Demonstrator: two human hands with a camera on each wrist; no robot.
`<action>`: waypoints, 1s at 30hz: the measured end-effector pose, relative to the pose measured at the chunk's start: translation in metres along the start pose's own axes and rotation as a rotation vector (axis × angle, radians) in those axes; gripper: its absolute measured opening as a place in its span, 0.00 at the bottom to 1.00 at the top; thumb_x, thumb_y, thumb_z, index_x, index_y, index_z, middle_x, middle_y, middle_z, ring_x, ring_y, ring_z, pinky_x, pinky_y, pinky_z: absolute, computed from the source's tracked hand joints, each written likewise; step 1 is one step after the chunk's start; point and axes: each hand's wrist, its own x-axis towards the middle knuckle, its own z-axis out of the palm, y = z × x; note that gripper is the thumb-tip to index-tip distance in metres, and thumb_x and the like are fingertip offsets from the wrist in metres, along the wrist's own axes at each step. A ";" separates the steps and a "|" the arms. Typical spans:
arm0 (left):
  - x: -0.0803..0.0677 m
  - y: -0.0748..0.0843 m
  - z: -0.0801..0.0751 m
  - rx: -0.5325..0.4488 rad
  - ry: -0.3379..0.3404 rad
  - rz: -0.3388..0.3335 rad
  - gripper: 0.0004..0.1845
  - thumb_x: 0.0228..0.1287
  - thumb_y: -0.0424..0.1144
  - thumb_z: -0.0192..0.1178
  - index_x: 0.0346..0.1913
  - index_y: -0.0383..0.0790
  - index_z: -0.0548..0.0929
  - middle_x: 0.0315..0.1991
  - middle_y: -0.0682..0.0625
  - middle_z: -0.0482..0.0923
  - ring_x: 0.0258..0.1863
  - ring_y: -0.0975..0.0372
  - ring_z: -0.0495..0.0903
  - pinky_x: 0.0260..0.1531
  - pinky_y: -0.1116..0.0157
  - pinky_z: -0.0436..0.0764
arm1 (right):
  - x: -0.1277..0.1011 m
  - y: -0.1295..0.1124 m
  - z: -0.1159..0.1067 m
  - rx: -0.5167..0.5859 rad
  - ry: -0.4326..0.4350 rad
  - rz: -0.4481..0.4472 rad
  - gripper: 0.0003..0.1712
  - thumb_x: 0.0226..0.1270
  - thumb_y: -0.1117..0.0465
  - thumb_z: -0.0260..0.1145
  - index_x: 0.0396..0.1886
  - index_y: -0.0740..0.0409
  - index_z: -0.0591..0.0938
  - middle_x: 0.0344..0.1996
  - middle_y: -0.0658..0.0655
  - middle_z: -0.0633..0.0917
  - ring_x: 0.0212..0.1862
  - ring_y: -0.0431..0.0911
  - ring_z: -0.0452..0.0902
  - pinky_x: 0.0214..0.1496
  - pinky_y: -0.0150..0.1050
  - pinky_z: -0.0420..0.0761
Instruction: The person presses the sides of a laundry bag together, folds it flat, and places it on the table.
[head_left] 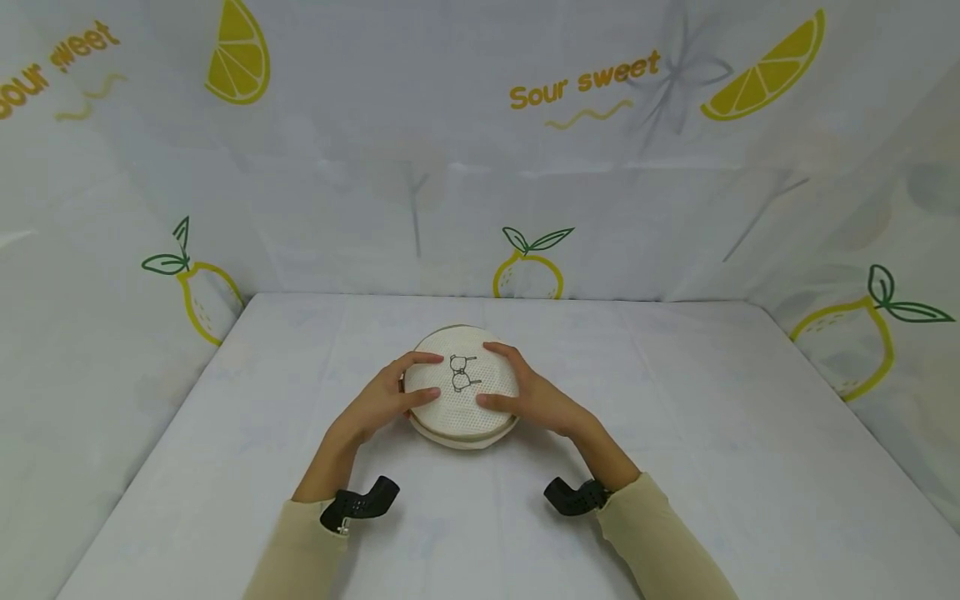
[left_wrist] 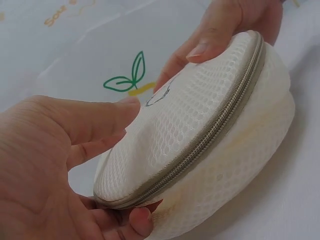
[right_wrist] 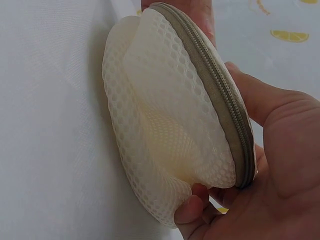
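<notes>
A round white mesh laundry bag (head_left: pixel 459 421) rests on the white table, with a small line drawing on its top. A beige zipper (left_wrist: pixel 210 131) runs along its rim and looks closed where it shows. My left hand (head_left: pixel 385 398) grips the bag's left side, thumb and index finger on top, other fingers curled under the rim. From the opposite side my right hand (head_left: pixel 540 400) holds it the same way. In the right wrist view the right hand's fingertips (right_wrist: pixel 189 210) press into the soft mesh side, which is dented. What lies inside cannot be made out.
A white cloth covers the table (head_left: pixel 712 433). Behind it hangs a white curtain (head_left: pixel 360 208) printed with lemons and lettering. Each wrist wears a black camera mount, one on the left (head_left: pixel 363 502) and one on the right (head_left: pixel 573 497).
</notes>
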 end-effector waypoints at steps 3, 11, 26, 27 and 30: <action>0.001 -0.001 0.001 0.013 0.002 0.007 0.26 0.60 0.42 0.67 0.62 0.49 0.74 0.58 0.43 0.66 0.37 0.53 0.71 0.33 0.60 0.75 | 0.000 0.000 0.000 -0.012 0.001 -0.015 0.48 0.59 0.44 0.70 0.73 0.37 0.53 0.73 0.54 0.54 0.72 0.52 0.49 0.68 0.57 0.53; 0.002 0.000 0.006 0.146 0.027 0.013 0.30 0.56 0.47 0.70 0.62 0.52 0.73 0.58 0.38 0.62 0.61 0.47 0.61 0.61 0.42 0.58 | 0.001 0.003 0.001 -0.076 0.029 0.002 0.49 0.57 0.42 0.71 0.73 0.39 0.55 0.71 0.59 0.54 0.71 0.53 0.50 0.68 0.58 0.53; 0.004 -0.001 0.010 0.228 0.063 -0.009 0.30 0.54 0.49 0.71 0.61 0.53 0.74 0.59 0.37 0.55 0.62 0.41 0.60 0.60 0.39 0.59 | 0.002 0.004 0.003 -0.185 0.065 -0.003 0.49 0.54 0.40 0.72 0.72 0.43 0.59 0.58 0.64 0.63 0.63 0.56 0.61 0.63 0.59 0.62; 0.004 -0.002 0.011 0.231 0.065 -0.005 0.30 0.54 0.48 0.71 0.61 0.53 0.74 0.60 0.37 0.54 0.63 0.41 0.59 0.60 0.39 0.59 | 0.002 0.005 0.003 -0.190 0.066 -0.006 0.49 0.54 0.40 0.72 0.72 0.43 0.59 0.58 0.63 0.64 0.63 0.56 0.61 0.63 0.59 0.62; 0.004 -0.002 0.011 0.241 0.068 0.011 0.29 0.54 0.47 0.71 0.60 0.52 0.74 0.63 0.38 0.50 0.65 0.42 0.55 0.60 0.39 0.58 | 0.002 0.004 0.003 -0.207 0.074 -0.013 0.49 0.54 0.39 0.72 0.71 0.42 0.59 0.58 0.63 0.64 0.62 0.56 0.62 0.63 0.59 0.63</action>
